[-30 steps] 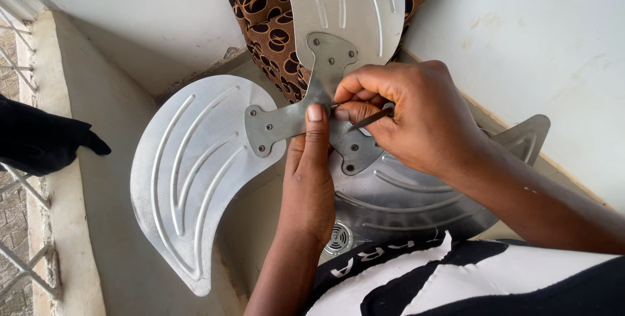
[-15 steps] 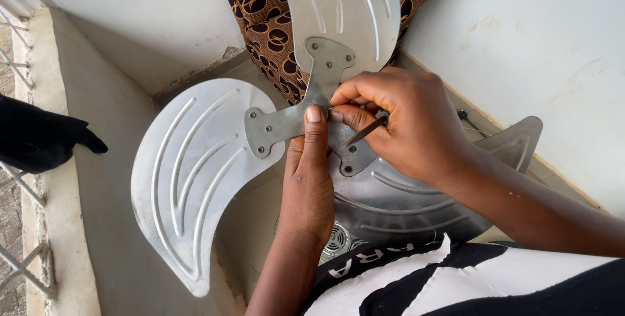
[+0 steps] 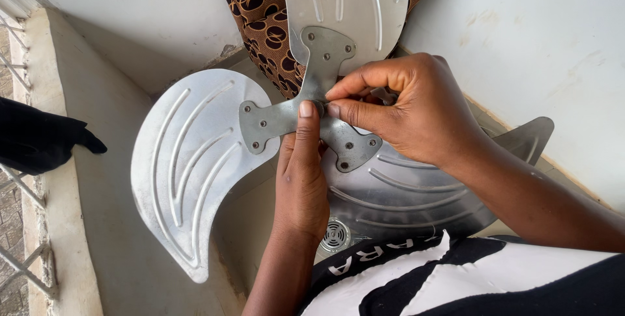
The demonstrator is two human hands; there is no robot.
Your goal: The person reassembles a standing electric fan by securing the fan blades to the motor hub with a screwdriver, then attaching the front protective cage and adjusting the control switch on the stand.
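Both hands grip at the middle of a metal fan blade set. Right hand is closed in a pinch, thumb and forefinger pressed together at the centre of the hub plate; whatever small part sits between the fingertips is hidden, so I cannot tell what it is. Left hand comes up from below, fingers curled under the hub, with its thumb lying flat on the plate and its tip touching the right fingertips at the same centre spot.

The hub plate is a grey three-armed bracket, each arm riveted to one blade. Left blade is a broad curved sheet of bright metal with pressed ribs, tapering to a point that hangs down toward the lower left, over the ledge. Top blade stands up past the top edge of the view. Right blade lies under the right wrist and reaches out to the right, its tip near the wall.

Behind the top blade, in the corner where the walls meet, sits a brown cushion with a pattern of dark rings. Below the left wrist a small round grille shows, just beside a black and white shirt. At the left edge a dark cloth lies over the ledge, against a window grille
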